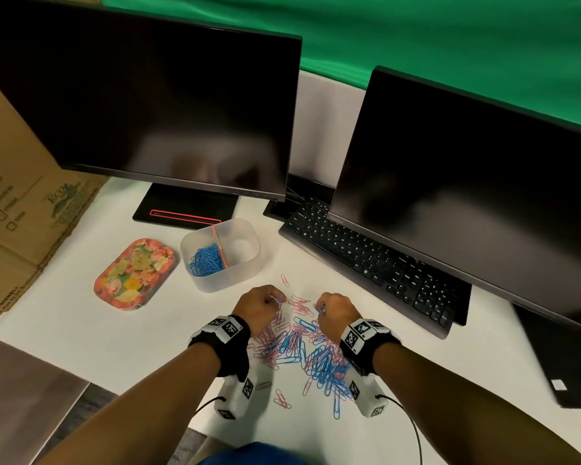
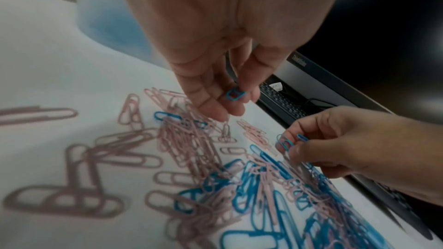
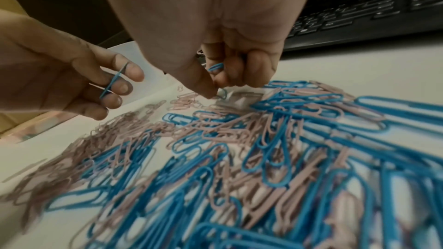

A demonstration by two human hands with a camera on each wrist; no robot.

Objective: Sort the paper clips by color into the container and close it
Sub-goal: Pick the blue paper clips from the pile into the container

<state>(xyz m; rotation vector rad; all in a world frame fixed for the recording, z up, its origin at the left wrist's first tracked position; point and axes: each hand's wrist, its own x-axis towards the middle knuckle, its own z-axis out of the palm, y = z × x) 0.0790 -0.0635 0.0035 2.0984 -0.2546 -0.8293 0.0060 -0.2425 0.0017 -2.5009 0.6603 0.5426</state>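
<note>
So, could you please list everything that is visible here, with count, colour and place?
paper clips: too many to count, blue and pink, mixed pile on the table between the hands
container: one, translucent, behind the pile; blue clips in its left compartment, right compartment looks empty
lid: one, floral, left of container
monitors: two, black, at the back
keyboard: one, black, under the right monitor
cardboard box: one, brown, far left
table: one, white
left hand: pinches a blue clip
right hand: holds blue clips

Both hands (image 1: pixel 296 308) over mixed clips (image 1: pixel 302 350)
</note>
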